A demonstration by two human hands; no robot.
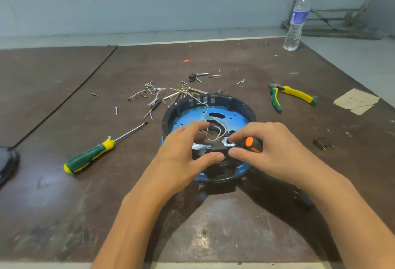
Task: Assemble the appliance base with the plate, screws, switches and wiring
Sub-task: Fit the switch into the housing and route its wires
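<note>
Base (215, 98) centre frame on counter (64, 204), blue plate (187, 119) inside. Left hand (183, 151) pinches black switch (215, 151) at the base's near rim. Right hand (267, 149) grips orange-black screwdriver (250, 142), thumb by the switch. Loose screws (154, 97) upper left of base, green screwdriver (96, 153) left, pliers (292, 95) upper right.

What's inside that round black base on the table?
A blue plate with holes and white wires looping over its middle. The left hand pinches a black part at the near rim; the right hand grips a screwdriver there. Whatever lies beneath them is covered.
</note>
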